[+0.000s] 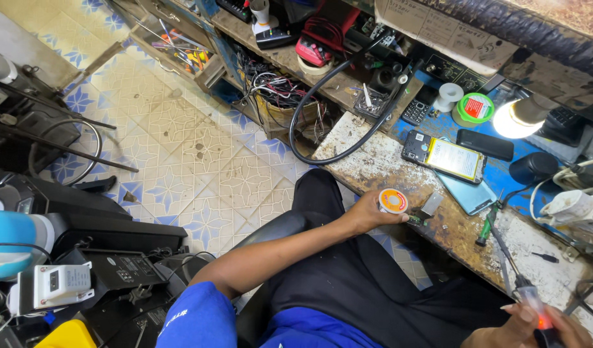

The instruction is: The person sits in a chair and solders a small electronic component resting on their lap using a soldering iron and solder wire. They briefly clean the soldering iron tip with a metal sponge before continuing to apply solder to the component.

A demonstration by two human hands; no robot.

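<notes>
Left hand [364, 216] grip pinching round solder spool [393, 201]; right hand [535, 325] grip clasping slim soldering iron [525, 299]; bench [380, 161] pitted.

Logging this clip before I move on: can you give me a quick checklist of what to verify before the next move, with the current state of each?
1. Left hand has a firm hold on the small round solder reel: ok, fingers wrap its edge.
2. Right hand grips the soldering iron: ok, though the hand is partly cut off by the frame edge.
3. Iron tip clear of the opened phone: ok, apart.
4. Lamp lit over the workbench: ok.
5. Iron hot: cannot tell.
6. Solder wire pulled free from the reel: cannot tell, too small.
</notes>
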